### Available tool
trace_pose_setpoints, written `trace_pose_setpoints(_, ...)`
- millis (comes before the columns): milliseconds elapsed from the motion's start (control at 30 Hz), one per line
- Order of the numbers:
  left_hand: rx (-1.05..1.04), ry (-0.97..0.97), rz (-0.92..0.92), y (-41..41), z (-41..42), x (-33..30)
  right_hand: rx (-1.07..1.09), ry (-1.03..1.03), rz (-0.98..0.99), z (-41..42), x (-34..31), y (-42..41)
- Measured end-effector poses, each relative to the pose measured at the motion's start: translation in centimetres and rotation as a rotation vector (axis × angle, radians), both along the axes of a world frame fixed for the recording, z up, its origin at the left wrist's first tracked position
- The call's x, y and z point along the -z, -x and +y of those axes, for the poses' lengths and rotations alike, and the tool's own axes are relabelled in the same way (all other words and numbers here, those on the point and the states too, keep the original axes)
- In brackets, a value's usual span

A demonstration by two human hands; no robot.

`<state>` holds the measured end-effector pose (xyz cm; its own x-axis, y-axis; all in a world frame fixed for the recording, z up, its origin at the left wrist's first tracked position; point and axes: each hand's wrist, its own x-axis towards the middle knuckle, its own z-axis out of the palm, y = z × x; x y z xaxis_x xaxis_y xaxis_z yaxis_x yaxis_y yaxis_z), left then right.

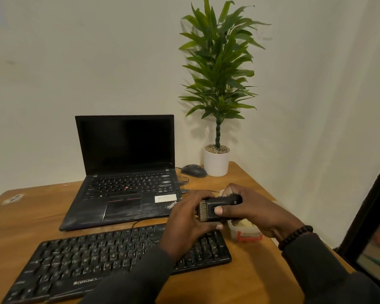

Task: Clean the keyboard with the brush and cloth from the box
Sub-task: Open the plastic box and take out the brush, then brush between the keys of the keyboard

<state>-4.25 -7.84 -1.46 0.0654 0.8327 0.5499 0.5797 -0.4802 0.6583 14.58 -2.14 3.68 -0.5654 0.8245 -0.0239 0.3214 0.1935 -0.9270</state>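
Above the right end of the keyboard, both hands held the brush clear of the keys. The right hand was wrapped round its dark body, thumb pressed flat on the near face and fingers curled over the far side. The left hand closed on the bristle end, its thumb underneath and its fingers across the top. The brush lay roughly level, long axis running left to right, with the pale bristles toward the keyboard's middle and the handle end out past the keyboard's right edge. The keys lay just below and to the left of the bristles, so my judgement was that a sweep called for tipping the bristle end down and moving leftward along the rows, and the right hand, holding the body, looked the better placed to drive it. Both forearms came in from the near edge, sleeves dark, a bead bracelet on the right wrist. Just right of the keyboard stood the small clear box, partly hidden under the right hand; something pale lay inside, possibly the cloth, though I could not tell. Beyond the keyboard sat an open laptop.
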Motion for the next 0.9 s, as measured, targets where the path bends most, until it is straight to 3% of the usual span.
trace_pose_setpoints(100, -0.002, -0.021, 0.065, 0.1, -0.2, 0.7, 0.028, -0.105, -0.182, -0.6, -0.4, 1.0)
trace_pose_setpoints(167, -0.032, -0.039, 0.050, 0.3, -0.1, 0.9, 0.107, -0.194, -0.195, -1.1, -0.3, 1.9)
trace_pose_setpoints(233, -0.090, -0.070, 0.002, 0.5, 0.1, 0.6, 0.251, -0.230, -0.072, -1.6, 0.0, 2.5)
trace_pose_setpoints(300, -0.133, -0.096, -0.040, 0.5, 0.2, 0.2, 0.359, -0.101, 0.121, -1.9, 0.3, 3.1)
trace_pose_setpoints(400, -0.146, -0.103, -0.082, 0.4, -0.2, -0.2, 0.332, 0.258, 0.534, -2.7, 1.3, 4.2)
trace_pose_setpoints(500, -0.163, -0.112, -0.090, 0.8, -0.4, 0.1, 0.314, 0.230, 0.632, -3.8, 2.1, 5.4)
trace_pose_setpoints(600, -0.155, 0.018, -0.012, 1.9, -1.2, -0.2, 0.324, 0.082, 0.587, -4.2, 2.2, 5.9)
trace_pose_setpoints(700, -0.140, 0.244, 0.082, 5.7, -3.4, 0.1, 0.325, -0.114, 0.396, -3.9, 2.3, 5.7)
trace_pose_setpoints(800, -0.267, 0.367, 0.048, 11.9, -7.1, 1.1, 0.287, -0.165, 0.280, -3.6, 2.7, 5.8)
trace_pose_setpoints(900, -0.536, 0.305, -0.147, 17.4, -11.2, 2.5, 0.229, -0.183, 0.247, -4.1, 3.0, 7.5)
